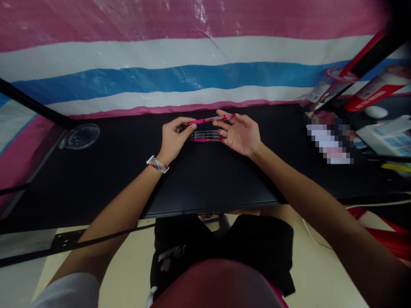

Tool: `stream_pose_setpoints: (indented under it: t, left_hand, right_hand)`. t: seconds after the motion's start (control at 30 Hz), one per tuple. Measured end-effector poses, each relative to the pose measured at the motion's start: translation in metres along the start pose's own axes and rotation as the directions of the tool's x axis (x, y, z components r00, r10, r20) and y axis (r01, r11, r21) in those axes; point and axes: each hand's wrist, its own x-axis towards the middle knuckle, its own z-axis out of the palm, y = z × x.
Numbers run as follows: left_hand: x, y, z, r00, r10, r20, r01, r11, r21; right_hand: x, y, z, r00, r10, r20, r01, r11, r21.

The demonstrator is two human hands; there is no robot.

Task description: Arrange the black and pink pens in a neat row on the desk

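A slim pen with pink ends and a clear middle point(210, 119) is held raised and slightly tilted between both hands. My left hand point(175, 134) pinches its left end between thumb and fingers. At the other end, my right hand point(240, 132) has its palm turned up, with thumb and index finger at the pen and the other fingers loosely spread. Just below, several dark and pink pens point(205, 137) lie side by side on the black desk point(205, 184). Their ends are partly hidden by my hands.
A clear round plastic lid point(83, 136) lies at the left. On the right are a clear cup with a red straw point(337, 81), a red and white container point(375, 92), a white mouse point(376, 112) and a white box point(388, 137). Striped sheeting point(192, 81) hangs behind.
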Motion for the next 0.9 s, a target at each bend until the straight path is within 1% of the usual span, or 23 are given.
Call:
stream_pose_setpoints:
  t: [0.1,0.27,0.33,0.47,0.53,0.63,0.77,0.83,0.9]
  left_hand:
    - [0.0003,-0.0010,0.0000,1.000,-0.008,0.005,0.008,1.000,0.001]
    - [0.0008,-0.0001,-0.0008,1.000,-0.007,0.005,0.007,1.000,-0.009]
    - [0.0009,0.0004,-0.0010,1.000,-0.011,0.011,0.011,1.000,-0.018]
    - [0.0010,-0.0001,-0.0007,1.000,-0.017,0.016,0.017,0.999,-0.032]
    - [0.0009,-0.0014,-0.0005,1.000,-0.007,0.021,0.008,0.999,-0.046]
    - [0.0009,-0.0035,-0.0005,1.000,-0.002,0.021,0.003,0.999,-0.042]
    - [0.0020,-0.0042,-0.0020,1.000,0.008,0.015,-0.008,1.000,0.006]
    - [0.0031,-0.0041,-0.0032,1.000,0.015,0.019,-0.016,1.000,0.010]
    - [0.0045,-0.0047,-0.0043,1.000,0.021,0.017,-0.021,1.000,0.001]
  right_hand:
    - [0.0003,0.0015,0.0000,1.000,-0.013,-0.018,0.012,0.999,-0.043]
    - [0.0004,0.0027,0.0007,0.999,0.009,-0.037,-0.008,1.000,0.004]
    - [0.0006,0.0026,0.0001,0.999,0.022,-0.033,-0.020,0.998,0.054]
    - [0.0014,0.0033,-0.0016,0.999,0.038,0.010,-0.039,0.975,0.218]
    - [0.0015,0.0041,-0.0017,0.999,0.033,0.008,-0.034,0.970,0.239]
    - [0.0012,0.0040,0.0000,0.999,0.040,-0.005,-0.038,0.975,0.219]
    - [0.0017,0.0017,0.0011,0.999,0.044,-0.019,-0.040,0.989,0.142]
    - [0.0031,0.0014,-0.0017,1.000,0.018,-0.013,-0.017,0.997,0.082]
    - [0.0054,0.0025,-0.0072,0.997,-0.062,-0.038,0.060,0.997,-0.043]
